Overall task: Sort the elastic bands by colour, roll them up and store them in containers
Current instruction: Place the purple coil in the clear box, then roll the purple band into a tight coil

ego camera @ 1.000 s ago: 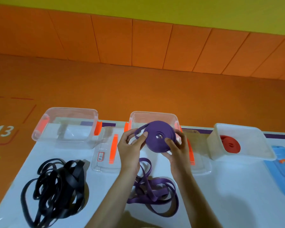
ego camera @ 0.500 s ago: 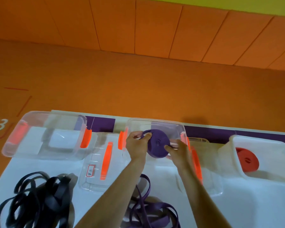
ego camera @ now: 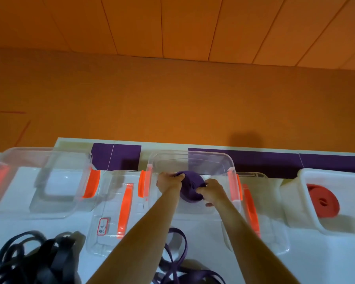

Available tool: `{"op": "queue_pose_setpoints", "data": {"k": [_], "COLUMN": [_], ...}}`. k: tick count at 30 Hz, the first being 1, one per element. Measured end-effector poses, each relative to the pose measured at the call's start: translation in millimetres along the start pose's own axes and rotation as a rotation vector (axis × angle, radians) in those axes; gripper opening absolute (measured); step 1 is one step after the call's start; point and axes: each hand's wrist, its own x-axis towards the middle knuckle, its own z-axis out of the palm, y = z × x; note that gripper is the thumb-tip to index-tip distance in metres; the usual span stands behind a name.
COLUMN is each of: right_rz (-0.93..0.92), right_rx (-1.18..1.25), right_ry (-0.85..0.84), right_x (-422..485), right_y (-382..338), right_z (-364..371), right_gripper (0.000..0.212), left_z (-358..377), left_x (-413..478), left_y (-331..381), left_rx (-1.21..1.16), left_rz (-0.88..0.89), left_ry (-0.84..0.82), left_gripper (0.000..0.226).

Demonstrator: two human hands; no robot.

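Left hand and right hand pinch the purple roll inside the middle container (storing step, by appearances); next, release it coiled.

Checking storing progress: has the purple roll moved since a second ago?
Yes: the purple roll moved forward and down, into the middle clear container.

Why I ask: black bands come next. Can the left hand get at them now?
Probably yes, once it lets go: the left hand grips the purple roll in the middle container; the black bands lie uncovered beside that arm.
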Motion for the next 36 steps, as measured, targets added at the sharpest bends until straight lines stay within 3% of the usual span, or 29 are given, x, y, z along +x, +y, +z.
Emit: {"op": "queue_pose_setpoints", "data": {"k": [8,16,20,25,27,31,36], "right_rz": [-0.071,-0.315,-0.532,-0.703,-0.724,-0.584,-0.494], "right_rx": [-0.021,-0.178,-0.277,-0.297,-0.262,-0.290,-0.363], "right_ry": [0.038,0.142,0.302,0.454,0.489,0.289,-0.042], "right_x": [15.2,-23.9,-82.7,-161.4,-182.4,-198.1,-199.7], "right_y": [4.5,-2.8,5.8,42.3,64.7,119.2,146.0], "right_z": [6.1,-12.7,-22.4,-10.8,3.0,43.8,82.0], "right_gripper": [0.035,0.042,0.036,0.024,0.021,0.022,0.034], "left_z": [4.7,-5.2,-35.8,-94.4,-112.8,-137.1,-149.9], "left_x": [16.3,3.7,-36.8,-101.6,-125.7,-162.4,-183.6], "left_y": [-9.2,5.1,9.0,-3.7,-17.9,-67.5,-150.4], "left_rx": [0.073,0.259,0.494,0.726,0.733,0.721,0.650], "left_rz": [-0.015,0.077,0.393,0.966,1.118,1.198,0.951], "left_ry": [-0.020,-0.124,-0.164,0.026,0.056,0.089,-0.004], "left_gripper": [0.026,0.048,0.026,0.018,0.010,0.012,0.010]}}
